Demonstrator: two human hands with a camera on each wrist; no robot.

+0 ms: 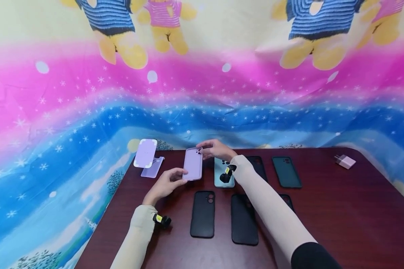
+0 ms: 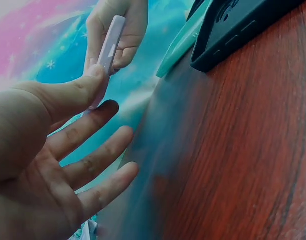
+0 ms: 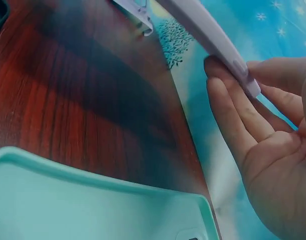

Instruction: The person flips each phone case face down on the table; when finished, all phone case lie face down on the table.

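A lavender phone case (image 1: 192, 164) is held up over the back of the table, its rimmed side and camera holes showing in the head view. My left hand (image 1: 168, 183) pinches its lower left corner between thumb and index finger; the other fingers are spread in the left wrist view. At the upper right corner, my right hand (image 1: 219, 149) grips the case between thumb and fingers. In the right wrist view the lavender case (image 3: 213, 37) appears edge-on. Just below the right hand lies a mint green phone case (image 1: 222, 177), partly covered by the wrist.
A lavender phone stand (image 1: 146, 153) is at the back left. Black phone cases (image 1: 202, 215) lie in front, some partly behind my right forearm. Farther right are a dark green case (image 1: 287, 172) and a white charger plug (image 1: 346, 161). A printed cloth (image 1: 202, 82) hangs behind the table.
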